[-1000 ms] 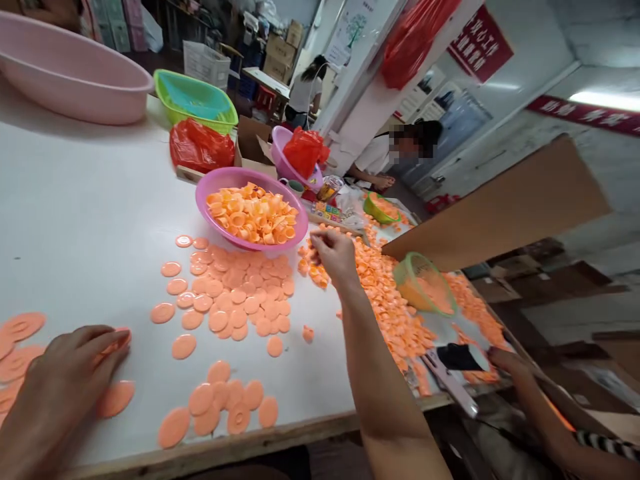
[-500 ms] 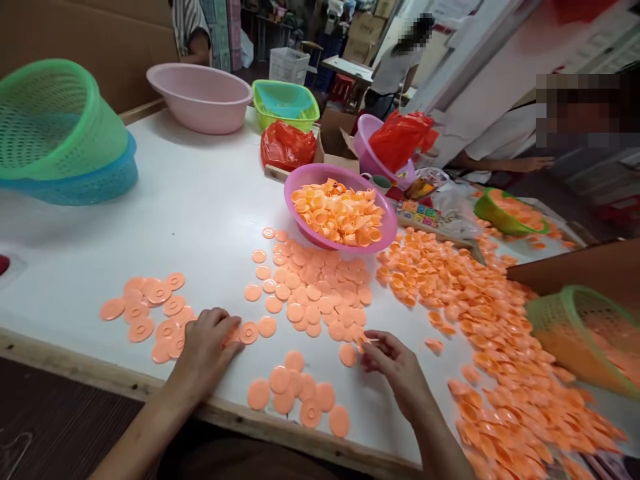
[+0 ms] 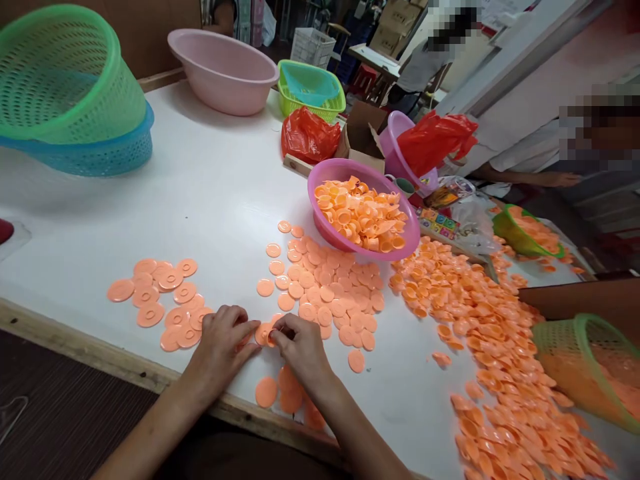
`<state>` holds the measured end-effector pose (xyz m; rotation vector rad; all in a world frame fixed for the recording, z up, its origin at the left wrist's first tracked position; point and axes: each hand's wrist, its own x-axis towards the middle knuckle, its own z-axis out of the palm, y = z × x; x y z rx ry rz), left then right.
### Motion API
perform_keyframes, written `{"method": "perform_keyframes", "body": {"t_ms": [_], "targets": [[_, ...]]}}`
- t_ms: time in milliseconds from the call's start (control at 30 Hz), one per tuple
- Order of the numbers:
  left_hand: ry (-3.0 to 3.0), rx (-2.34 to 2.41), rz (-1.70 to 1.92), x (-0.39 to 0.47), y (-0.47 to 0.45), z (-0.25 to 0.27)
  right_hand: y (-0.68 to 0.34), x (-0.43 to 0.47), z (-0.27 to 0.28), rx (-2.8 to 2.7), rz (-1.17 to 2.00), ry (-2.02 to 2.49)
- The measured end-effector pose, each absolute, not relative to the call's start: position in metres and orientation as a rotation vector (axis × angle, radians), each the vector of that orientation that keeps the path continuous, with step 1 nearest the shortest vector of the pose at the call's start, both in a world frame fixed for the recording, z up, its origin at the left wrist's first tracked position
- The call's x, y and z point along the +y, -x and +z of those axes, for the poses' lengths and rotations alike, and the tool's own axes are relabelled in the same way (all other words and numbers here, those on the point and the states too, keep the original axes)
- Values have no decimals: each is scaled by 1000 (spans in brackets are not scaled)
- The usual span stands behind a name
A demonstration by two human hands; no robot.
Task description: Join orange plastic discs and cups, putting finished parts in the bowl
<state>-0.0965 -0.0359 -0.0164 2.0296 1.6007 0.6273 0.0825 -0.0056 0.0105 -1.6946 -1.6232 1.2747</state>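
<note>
Near the table's front edge my left hand (image 3: 225, 343) is curled, with orange plastic showing between thumb and index finger. Its fingertips meet the edge of a flat orange plastic disc (image 3: 262, 333) on the table. My right hand (image 3: 303, 343) pinches a small orange piece, mostly covered by the fingers, right over that disc. To the left lies a loose group of orange discs (image 3: 150, 315) with raised rings. A larger spread of discs (image 3: 327, 293) lies beyond my hands. More discs (image 3: 267, 392) sit below my right wrist, partly hidden by it.
A pink basin (image 3: 320, 223) of orange cup-like parts stands behind the discs. A long heap of orange parts (image 3: 480, 333) covers the right side. Baskets (image 3: 115, 150), a pale pink basin (image 3: 225, 80) and a red bag (image 3: 310, 137) stand farther back. Other people are beyond the table.
My right hand has moved left from the edge of the large disc spread to beside my left hand, carrying a small orange piece. My left hand stays nearly in place; the view has shifted.
</note>
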Motion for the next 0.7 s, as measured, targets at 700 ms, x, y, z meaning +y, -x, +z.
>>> {"method": "perform_keyframes", "body": {"t_ms": [700], "targets": [[-2002, 1469, 605, -35, 95, -18, -74, -27, 4, -1620, 1277, 1791]]}}
